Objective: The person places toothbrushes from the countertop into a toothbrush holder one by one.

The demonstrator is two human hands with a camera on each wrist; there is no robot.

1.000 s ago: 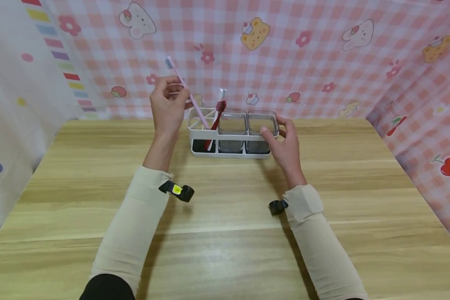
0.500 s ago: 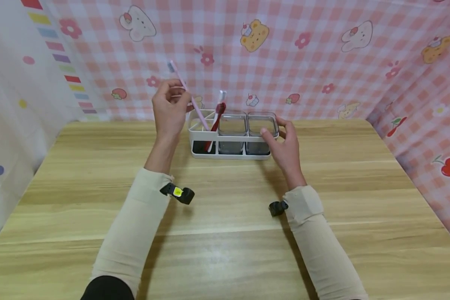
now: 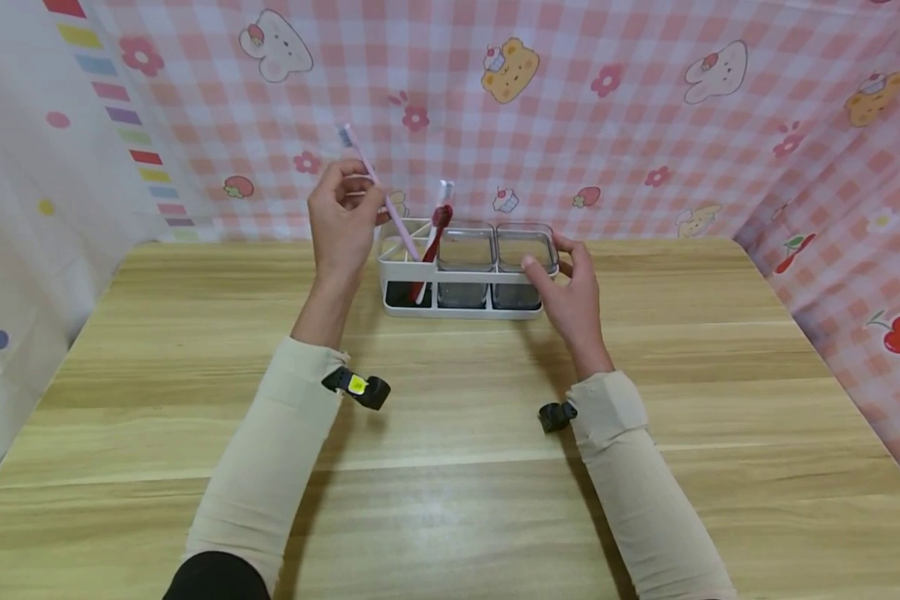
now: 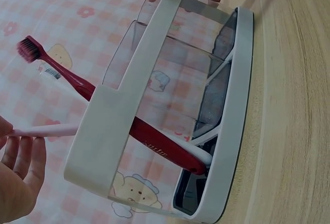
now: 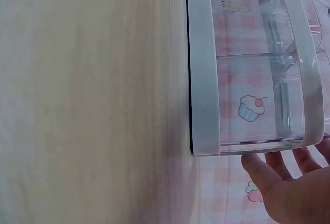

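Observation:
My left hand (image 3: 342, 218) pinches a pink toothbrush (image 3: 398, 219) between thumb and fingers, bristles up and leaning left. Its lower end sits among the dividers at the left of a white toothbrush holder (image 3: 465, 277). In the left wrist view that pink handle (image 4: 56, 130) passes behind the holder's upper band, with the fingertips at its outer part. A red toothbrush (image 3: 432, 239) and a white toothbrush (image 3: 446, 192) stand tilted together in the divided section. My right hand (image 3: 576, 298) grips the holder's right end, thumb in front and fingers behind; the right wrist view shows the thumb (image 5: 258, 171) against that end.
Two clear square cups (image 3: 462, 293) fill the holder's middle and right sections. The holder stands near the back of a wooden table (image 3: 450, 500). A pink checked cloth (image 3: 555, 125) with cartoon prints hangs close behind it.
My left hand and the pink toothbrush have shifted slightly down and to the right. The right hand and the holder keep their places.

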